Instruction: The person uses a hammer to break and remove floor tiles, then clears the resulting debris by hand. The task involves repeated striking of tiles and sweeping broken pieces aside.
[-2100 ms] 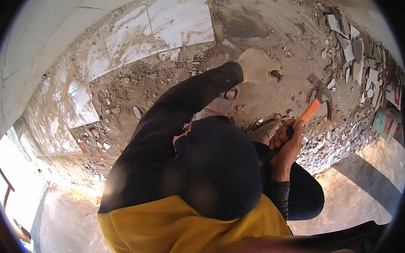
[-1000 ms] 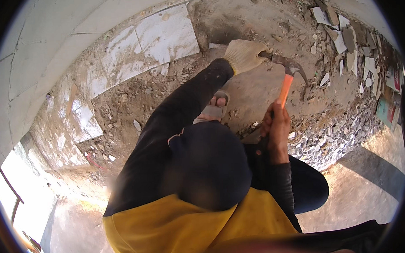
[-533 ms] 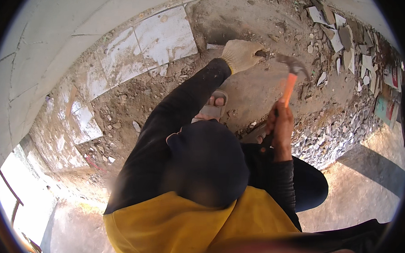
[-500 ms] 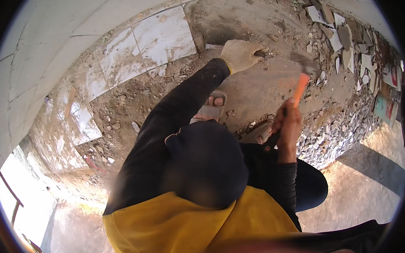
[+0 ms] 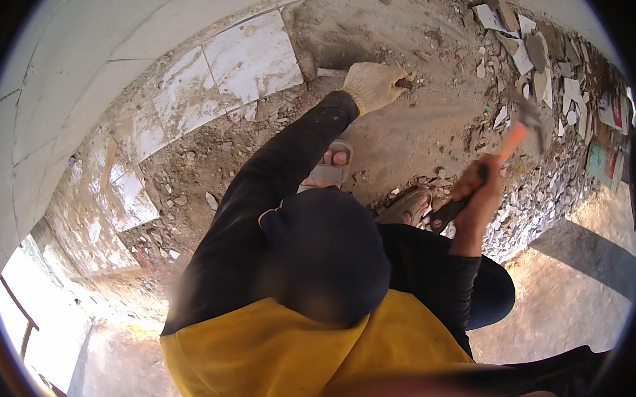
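My left hand [image 5: 375, 87], in a cream knitted glove, is closed low over the dirt floor. A short dark metal end, which looks like a chisel [image 5: 403, 84], pokes out of its fist; the rest is hidden by the glove. To the right, my bare right hand [image 5: 478, 195] grips a hammer [image 5: 512, 142] by its black handle. The hammer has an orange shaft, and its metal head is smeared by motion. It is raised over the rubble, well apart from the left hand.
White floor tiles [image 5: 251, 56] lie dirt-smeared at the upper left beside a pale wall [image 5: 65, 89]. Broken tile pieces [image 5: 539, 61] are heaped at the upper right, with gravel-like rubble [image 5: 525, 221] below. My sandalled foot [image 5: 331, 166] stands on the dirt.
My right hand has moved to the right with the hammer, whose head has swung away from the left hand. The gloved hand has stayed nearly in place.
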